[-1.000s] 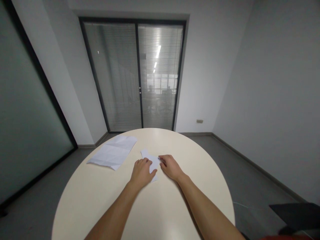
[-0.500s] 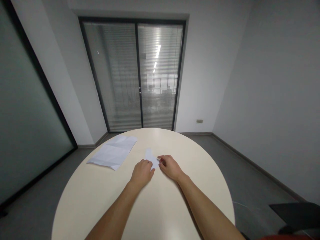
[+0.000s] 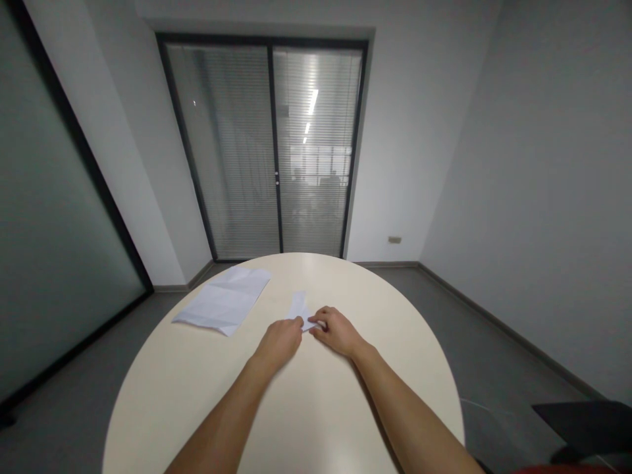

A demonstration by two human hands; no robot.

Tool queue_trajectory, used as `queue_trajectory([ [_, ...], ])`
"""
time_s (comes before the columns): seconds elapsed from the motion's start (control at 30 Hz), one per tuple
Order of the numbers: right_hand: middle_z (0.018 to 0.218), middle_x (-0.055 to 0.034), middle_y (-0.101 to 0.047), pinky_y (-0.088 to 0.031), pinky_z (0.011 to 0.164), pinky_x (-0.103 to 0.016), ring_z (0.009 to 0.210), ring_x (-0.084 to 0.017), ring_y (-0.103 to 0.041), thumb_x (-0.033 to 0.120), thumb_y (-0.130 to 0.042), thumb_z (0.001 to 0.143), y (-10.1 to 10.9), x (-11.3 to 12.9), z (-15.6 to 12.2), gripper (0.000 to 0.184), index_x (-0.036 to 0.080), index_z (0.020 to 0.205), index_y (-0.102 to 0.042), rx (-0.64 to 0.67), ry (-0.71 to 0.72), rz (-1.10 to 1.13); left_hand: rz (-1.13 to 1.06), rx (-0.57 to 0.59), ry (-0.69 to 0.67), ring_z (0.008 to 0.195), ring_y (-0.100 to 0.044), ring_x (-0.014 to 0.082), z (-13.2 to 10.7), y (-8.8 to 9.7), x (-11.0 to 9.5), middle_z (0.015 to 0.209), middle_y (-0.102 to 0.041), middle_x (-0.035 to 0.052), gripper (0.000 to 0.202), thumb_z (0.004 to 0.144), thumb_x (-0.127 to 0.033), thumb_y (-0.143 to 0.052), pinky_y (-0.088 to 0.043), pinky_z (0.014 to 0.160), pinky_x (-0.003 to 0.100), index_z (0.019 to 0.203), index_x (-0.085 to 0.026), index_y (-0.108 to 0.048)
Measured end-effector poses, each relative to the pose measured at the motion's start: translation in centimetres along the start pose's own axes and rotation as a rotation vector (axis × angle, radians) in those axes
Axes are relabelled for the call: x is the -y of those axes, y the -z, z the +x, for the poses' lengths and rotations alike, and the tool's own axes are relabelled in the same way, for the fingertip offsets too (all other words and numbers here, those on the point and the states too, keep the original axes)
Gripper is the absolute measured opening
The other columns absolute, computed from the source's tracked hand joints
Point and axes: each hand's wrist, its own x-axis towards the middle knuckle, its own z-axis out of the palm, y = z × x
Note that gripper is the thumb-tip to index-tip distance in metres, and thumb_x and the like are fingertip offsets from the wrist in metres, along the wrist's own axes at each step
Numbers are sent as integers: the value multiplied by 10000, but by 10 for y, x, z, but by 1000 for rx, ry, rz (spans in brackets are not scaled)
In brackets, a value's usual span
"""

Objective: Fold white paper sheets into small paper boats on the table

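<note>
A small folded piece of white paper (image 3: 297, 304) lies on the round table between my hands, with a narrow strip of it pointing toward the far side. My left hand (image 3: 280, 340) pinches its near left edge between thumb and fingers. From the other side, my right hand (image 3: 334, 328) grips the right edge, thumb below and fingertips above. Parts of the paper are hidden under the fingers of both hands.
A larger creased white sheet (image 3: 224, 299) lies at the table's far left. The cream round table (image 3: 301, 415) fills the lower middle. Behind it stands a dark-framed glass door with blinds (image 3: 237, 164). Part of a black chair (image 3: 587, 424) shows at lower right.
My left hand has shifted from resting on the paper to pinching its near edge. The right fingers have closed on the other side, and the paper has turned slightly, its strip leaning right.
</note>
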Motion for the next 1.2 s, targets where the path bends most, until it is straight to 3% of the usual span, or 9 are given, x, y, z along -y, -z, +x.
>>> queue_trajectory([
  [0.3,1061,-76,-703,-459,920,-313,1043,-218,-618,380,-665,923,7,6,-1,193,218,936,-767,-52,64,-2,-204,-78,-58,981,-699,224,0,-9,14,1048,-746,75,207,955,-219,-492,-465,845,295,1088,-220,-650],
  [0.37,1140,-87,-702,-448,981,-337,1108,-234,-615,381,-713,882,6,2,-1,227,209,1026,-748,-40,137,15,-262,-92,-70,987,-692,208,2,-13,17,1051,-742,64,222,953,-180,-474,-463,854,283,1076,-221,-655],
  [0.47,1301,-126,-664,-385,1094,-411,1278,-282,-550,377,-753,837,2,-5,-2,465,196,1258,-668,2,203,3,-356,-118,-105,985,-681,195,4,-19,19,1043,-734,51,222,953,-159,-462,-467,873,278,1052,-225,-649],
  [0.57,1300,-110,-680,-327,1138,-458,1320,-276,-529,301,-669,892,-2,-10,-1,375,225,1259,-677,20,169,-41,-443,-135,-128,995,-671,190,5,-22,20,1055,-730,47,215,958,-164,-459,-475,898,283,1049,-226,-644],
  [0.67,1226,-67,-718,-286,1150,-487,1220,-238,-601,211,-581,920,-1,-12,-1,288,260,1167,-721,28,102,-68,-518,-157,-138,1009,-662,185,5,-22,20,1076,-726,50,215,961,-169,-462,-478,921,285,1060,-224,-644],
  [0.77,1162,-52,-740,-255,1152,-503,1126,-219,-644,234,-553,946,2,-11,-1,241,263,1096,-739,10,28,-83,-535,-180,-112,956,-662,183,5,-21,19,1022,-723,47,196,965,-192,-464,-488,878,282,1037,-219,-644],
  [0.9,1096,-55,-756,-308,1102,-435,1051,-210,-660,313,-551,972,7,-8,0,209,246,1021,-743,-25,-35,-125,-446,-223,-75,942,-659,187,4,-19,19,998,-710,37,132,938,-235,-540,-481,850,280,1003,-222,-654],
  [1.07,886,-58,-752,-409,886,-304,883,-194,-665,345,-539,981,11,-4,0,264,205,876,-736,-48,-61,-200,-329,-247,-31,993,-650,187,6,-17,21,1039,-710,33,163,905,-151,-561,-466,866,277,1013,-220,-662],
  [1.2,923,-62,-745,-422,841,-284,905,-199,-657,372,-580,958,13,-2,-1,240,202,926,-745,-77,-49,-185,-346,-250,56,954,-658,187,8,-18,22,1013,-725,35,166,933,-169,-534,-469,849,281,1001,-220,-677],
])
